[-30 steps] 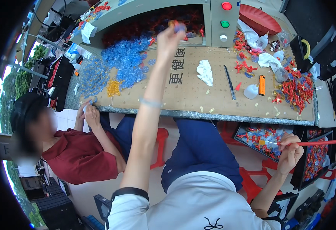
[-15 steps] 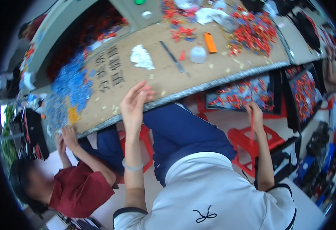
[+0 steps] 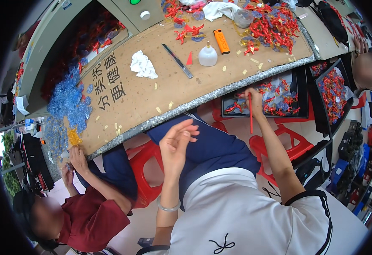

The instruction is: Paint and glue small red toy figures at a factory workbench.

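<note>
My right hand (image 3: pixel 254 102) is closed around a slim red stick (image 3: pixel 251 117) that points down toward me; I cannot tell whether it is a pen or a tool handle. It hangs over the left part of a black tray (image 3: pixel 304 111) holding red figure-shaped pieces and clear bluish ones (image 3: pixel 279 91). Above my lap, just off the table edge, my left hand (image 3: pixel 177 142) is raised with loosely bent fingers apart and nothing visible in it.
On the cardboard-covered table (image 3: pixel 143 102) lie a crumpled tissue (image 3: pixel 143 64), a cutter knife (image 3: pixel 177 62), a white dropper bottle (image 3: pixel 207 56), an orange box-like object (image 3: pixel 221 41) and red piles (image 3: pixel 275 27). A co-worker's hands (image 3: pixel 76 161) are near blue pieces (image 3: pixel 73 104). Red stools (image 3: pixel 150 180) stand below.
My left hand has moved right and back from the table edge to over my lap. My right hand has gone left and forward across the tray with the red stick.
</note>
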A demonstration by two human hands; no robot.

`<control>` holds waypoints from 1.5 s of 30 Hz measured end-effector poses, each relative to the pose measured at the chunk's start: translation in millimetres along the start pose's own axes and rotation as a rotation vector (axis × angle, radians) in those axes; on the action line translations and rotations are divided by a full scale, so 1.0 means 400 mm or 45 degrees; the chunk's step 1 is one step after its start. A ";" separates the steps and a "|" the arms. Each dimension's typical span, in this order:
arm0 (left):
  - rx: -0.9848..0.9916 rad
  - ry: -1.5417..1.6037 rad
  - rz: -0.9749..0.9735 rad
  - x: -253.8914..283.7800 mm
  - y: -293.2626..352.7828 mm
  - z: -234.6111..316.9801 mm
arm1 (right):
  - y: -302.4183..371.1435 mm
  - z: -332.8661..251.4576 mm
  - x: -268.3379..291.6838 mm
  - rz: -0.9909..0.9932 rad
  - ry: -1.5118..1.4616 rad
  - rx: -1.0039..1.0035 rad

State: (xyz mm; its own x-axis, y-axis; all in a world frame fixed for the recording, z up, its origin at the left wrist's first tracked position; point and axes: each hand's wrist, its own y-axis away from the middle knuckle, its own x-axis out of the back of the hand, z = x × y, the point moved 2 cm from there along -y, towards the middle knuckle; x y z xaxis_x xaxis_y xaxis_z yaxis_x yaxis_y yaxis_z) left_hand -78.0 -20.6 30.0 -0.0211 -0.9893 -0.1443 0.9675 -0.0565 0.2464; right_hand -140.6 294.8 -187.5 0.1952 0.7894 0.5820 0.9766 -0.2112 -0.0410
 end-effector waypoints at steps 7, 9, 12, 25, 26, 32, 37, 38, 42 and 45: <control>0.099 -0.074 -0.337 -0.062 0.020 -0.057 | 0.149 -0.257 0.250 0.097 -0.795 -0.388; 0.077 -0.138 -0.480 -0.085 0.024 -0.054 | 0.204 -0.391 0.277 -0.020 -0.926 -0.405; 0.222 0.005 -0.727 -0.127 0.030 -0.028 | 0.234 -0.545 0.279 -0.207 -0.900 -0.333; 0.058 0.422 -0.067 0.004 0.050 0.044 | 0.118 -0.810 0.126 -0.458 -0.992 0.103; -0.002 0.405 0.021 0.024 0.052 0.047 | 0.116 -0.832 0.124 -0.366 -1.025 0.128; -0.282 0.322 0.341 0.091 0.050 0.057 | 0.124 -0.840 0.135 -0.660 -0.985 0.485; -0.306 0.266 0.397 0.107 0.050 0.056 | 0.132 -0.884 0.090 -0.616 -0.567 0.736; -0.292 0.264 0.391 0.110 0.050 0.054 | 0.127 -0.889 0.095 -0.619 -0.491 0.776; -0.231 0.301 0.408 0.115 0.051 0.053 | 0.109 -0.900 0.107 -0.577 -0.341 0.935; -0.236 0.282 0.377 0.112 0.048 0.064 | 0.115 -0.925 0.101 -0.636 -0.352 1.088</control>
State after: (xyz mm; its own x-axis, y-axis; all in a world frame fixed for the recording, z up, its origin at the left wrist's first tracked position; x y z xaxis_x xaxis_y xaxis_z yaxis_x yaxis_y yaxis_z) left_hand -66.8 -69.3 53.0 0.3004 -0.9052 -0.3006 0.9530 0.2716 0.1343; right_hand -121.3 103.6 134.7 -0.3430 0.8026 0.4880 0.6693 0.5733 -0.4726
